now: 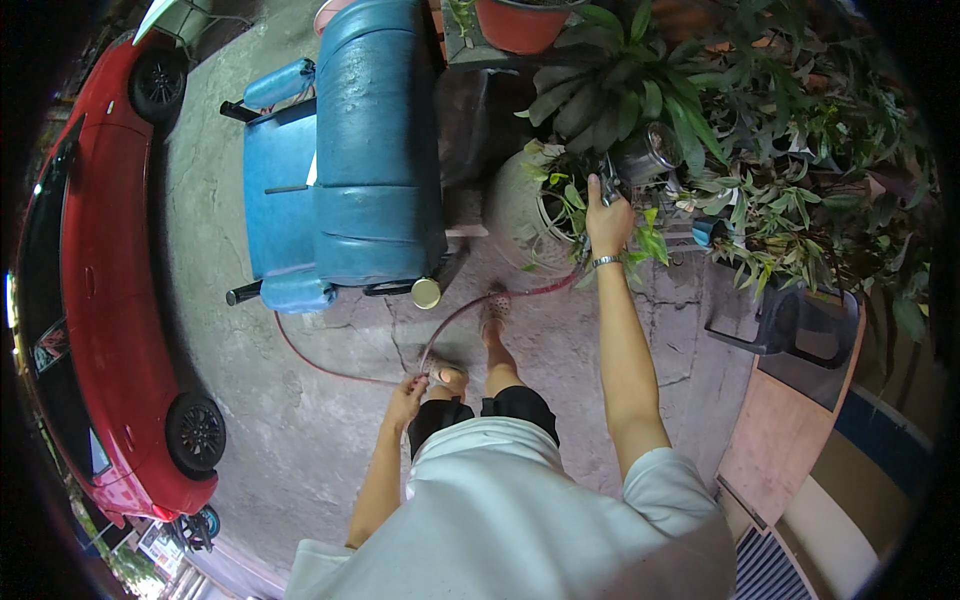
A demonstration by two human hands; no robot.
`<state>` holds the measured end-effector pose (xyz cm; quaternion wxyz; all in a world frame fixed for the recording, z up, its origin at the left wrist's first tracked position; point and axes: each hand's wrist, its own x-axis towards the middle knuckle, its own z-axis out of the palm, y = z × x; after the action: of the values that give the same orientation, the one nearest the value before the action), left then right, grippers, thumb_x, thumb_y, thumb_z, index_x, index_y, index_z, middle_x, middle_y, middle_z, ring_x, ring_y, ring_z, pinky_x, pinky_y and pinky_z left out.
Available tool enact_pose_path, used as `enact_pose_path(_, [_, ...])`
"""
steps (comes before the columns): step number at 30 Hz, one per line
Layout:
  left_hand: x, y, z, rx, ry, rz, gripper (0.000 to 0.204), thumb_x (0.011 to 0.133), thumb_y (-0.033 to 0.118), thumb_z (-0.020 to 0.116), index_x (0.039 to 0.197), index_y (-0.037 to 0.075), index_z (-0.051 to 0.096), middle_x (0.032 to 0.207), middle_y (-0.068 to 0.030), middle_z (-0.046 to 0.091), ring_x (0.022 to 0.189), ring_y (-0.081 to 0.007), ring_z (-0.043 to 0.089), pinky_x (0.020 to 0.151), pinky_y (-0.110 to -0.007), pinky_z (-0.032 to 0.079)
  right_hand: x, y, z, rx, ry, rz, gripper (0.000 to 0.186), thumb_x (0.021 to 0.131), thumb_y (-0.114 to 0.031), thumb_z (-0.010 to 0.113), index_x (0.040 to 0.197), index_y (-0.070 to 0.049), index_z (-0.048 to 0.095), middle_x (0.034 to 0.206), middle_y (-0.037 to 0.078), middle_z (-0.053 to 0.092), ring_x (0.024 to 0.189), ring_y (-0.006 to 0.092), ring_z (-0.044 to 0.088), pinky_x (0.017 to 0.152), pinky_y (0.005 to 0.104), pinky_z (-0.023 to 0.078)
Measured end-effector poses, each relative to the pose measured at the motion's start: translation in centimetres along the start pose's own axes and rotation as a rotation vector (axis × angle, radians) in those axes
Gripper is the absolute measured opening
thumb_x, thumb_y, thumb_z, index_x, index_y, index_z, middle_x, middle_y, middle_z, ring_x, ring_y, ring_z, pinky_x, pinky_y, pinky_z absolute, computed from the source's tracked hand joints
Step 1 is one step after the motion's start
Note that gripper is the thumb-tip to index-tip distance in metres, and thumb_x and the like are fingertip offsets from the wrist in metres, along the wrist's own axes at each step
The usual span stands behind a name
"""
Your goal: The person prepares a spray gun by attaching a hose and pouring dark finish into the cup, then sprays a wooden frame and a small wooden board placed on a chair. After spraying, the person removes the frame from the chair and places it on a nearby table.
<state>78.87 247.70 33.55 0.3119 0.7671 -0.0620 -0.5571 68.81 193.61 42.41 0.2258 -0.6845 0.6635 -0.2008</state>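
A thin red hose (470, 306) curves over the concrete floor and up toward the plants. My left hand (404, 400) is closed around it, low beside my left foot. Out ahead, my right hand (608, 222) grips a dark spray nozzle (610, 182), thumb on top. The hose runs up to just below that wrist; its join with the nozzle is hidden. Left of my right hand stands a big round pale pot (512, 215) with a leafy vine (570, 195). Beyond the nozzle grows a broad-leaved plant (630, 90). Water from the nozzle cannot be made out.
A blue padded armchair (375, 150) stands ahead, left of the pot, a gold-lidded can (426, 293) at its corner. Dense potted plants (790, 190) fill the right. A dark chair (790, 320) and a wooden board (775, 430) are nearer. A red car (110, 270) is parked far left.
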Motion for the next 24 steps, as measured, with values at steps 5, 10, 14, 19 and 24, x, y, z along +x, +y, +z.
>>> enact_pose_path(5, [-0.4,-0.1,-2.2,-0.111,0.145,-0.022,0.047,0.102,0.042,0.059,0.128,0.003,0.065,0.111,-0.0128,0.073,0.098,-0.0205,0.067,0.086,-0.034,0.051,0.0,-0.4,-0.2,0.025,-0.034,0.035,0.063,0.089,-0.059,0.068,0.085,0.004,0.074,0.079,0.029,0.069,0.081,0.0485,0.068,0.071,0.0517,0.051])
enact_pose_path(10, [-3.0,-3.8,-3.5,-0.144,0.188,-0.157,0.047,0.1,0.046,0.06,0.124,0.006,0.066,0.111,-0.0114,0.074,0.096,-0.0208,0.068,0.082,-0.034,0.05,0.1,0.4,0.3,0.064,-0.035,0.053,0.063,0.087,-0.059,0.07,0.084,0.004,0.074,0.078,0.029,0.069,0.082,0.0479,0.069,0.073,0.0528,0.052])
enact_pose_path(14, [-4.3,-6.8,-2.2,-0.159,0.164,-0.269,0.046,0.1,0.041,0.063,0.121,0.0,0.065,0.107,-0.0148,0.073,0.093,-0.022,0.069,0.082,-0.034,0.054,1.6,1.6,1.0,-0.095,-0.154,0.133,0.066,0.085,-0.061,0.07,0.091,0.005,0.073,0.094,0.028,0.073,0.093,0.0464,0.069,0.081,0.0523,0.054])
enact_pose_path(19, [-4.1,-7.6,-0.8,-0.182,0.123,-0.264,0.046,0.098,0.047,0.062,0.123,0.008,0.066,0.108,-0.0083,0.074,0.094,-0.0195,0.068,0.08,-0.034,0.05,2.0,3.5,1.2,0.121,-0.1,-0.033,0.07,0.082,-0.058,0.077,0.105,0.008,0.071,0.104,0.03,0.071,0.099,0.0448,0.069,0.087,0.0484,0.053])
enact_pose_path(24, [-2.8,-4.5,-1.1,-0.158,0.126,-0.128,0.048,0.1,0.048,0.061,0.123,0.006,0.066,0.109,-0.0093,0.074,0.096,-0.0197,0.068,0.08,-0.033,0.049,2.1,4.0,1.3,0.179,0.032,-0.147,0.064,0.085,-0.053,0.078,0.113,0.004,0.068,0.105,0.022,0.073,0.096,0.036,0.071,0.086,0.0425,0.053])
